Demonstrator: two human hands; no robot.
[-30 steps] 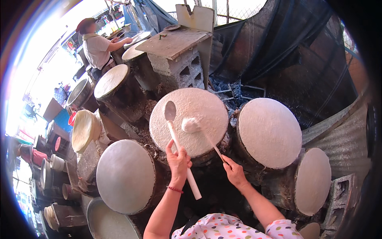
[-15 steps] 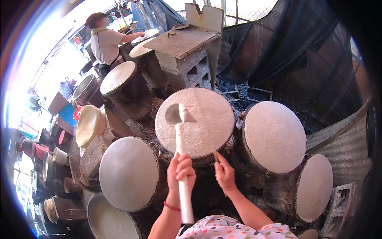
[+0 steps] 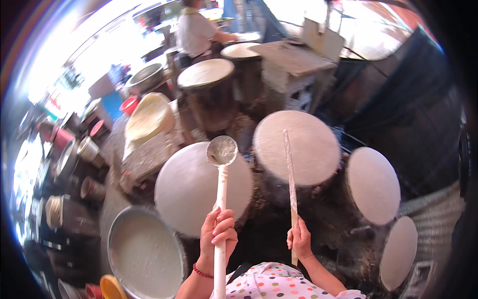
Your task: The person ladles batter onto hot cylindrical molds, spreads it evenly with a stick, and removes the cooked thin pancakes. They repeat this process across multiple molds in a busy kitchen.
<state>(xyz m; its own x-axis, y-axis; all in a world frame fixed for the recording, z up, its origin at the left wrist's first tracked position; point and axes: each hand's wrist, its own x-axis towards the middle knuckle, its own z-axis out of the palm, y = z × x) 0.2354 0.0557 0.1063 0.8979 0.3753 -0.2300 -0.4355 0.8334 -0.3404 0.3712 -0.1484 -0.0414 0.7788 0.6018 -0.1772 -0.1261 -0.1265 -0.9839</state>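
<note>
My left hand (image 3: 217,234) is wrapped round the long white handle of a ladle (image 3: 222,150), held upright. The ladle's round metal bowl, smeared with something pale, shows in front of a wide round griddle (image 3: 181,189) covered with a white layer. My right hand (image 3: 300,240) grips a thin wooden stick (image 3: 290,172) with whitish residue on it. The stick's tip overlaps a second white-coated round griddle (image 3: 316,144) in the picture; whether it touches is unclear. At lower left stands a large basin (image 3: 110,244) holding pale liquid batter.
More coated griddles (image 3: 374,184) stand on dark drums at right and behind. A stack of pale round sheets (image 3: 149,119) rests left on a block. A co-worker (image 3: 194,32) stands at the back beside other griddles. Concrete blocks (image 3: 284,82) carry a board. Buckets (image 3: 88,149) crowd the left.
The view has turned left, bringing more of the basin in. The ladle has gone from over the middle griddle to before the left one. The stick now points up, away from me.
</note>
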